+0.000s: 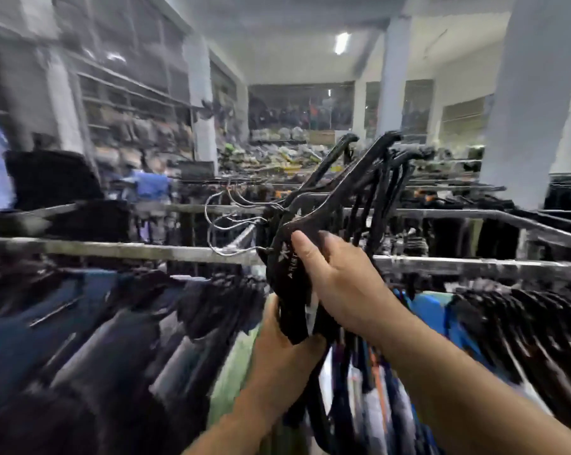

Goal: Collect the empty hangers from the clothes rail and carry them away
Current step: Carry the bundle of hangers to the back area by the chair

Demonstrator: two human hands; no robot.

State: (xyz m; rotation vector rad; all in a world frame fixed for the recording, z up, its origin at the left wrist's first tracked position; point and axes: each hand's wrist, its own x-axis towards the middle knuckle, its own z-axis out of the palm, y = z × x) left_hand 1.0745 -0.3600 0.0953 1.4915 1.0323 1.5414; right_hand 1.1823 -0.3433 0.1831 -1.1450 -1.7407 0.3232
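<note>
While both hands gripped them, the hangers sat mid-frame above the rail; right hand fingers clamped their upper part; left hand closed round the lower ends.

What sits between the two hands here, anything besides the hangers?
Only the bunch of black hangers: the right hand grips it from above, the left hand from below. The head view shows nothing else between them.

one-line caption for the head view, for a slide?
Both hands, left hand and right hand, grip a bundle of black hangers above the clothes rail.
</note>
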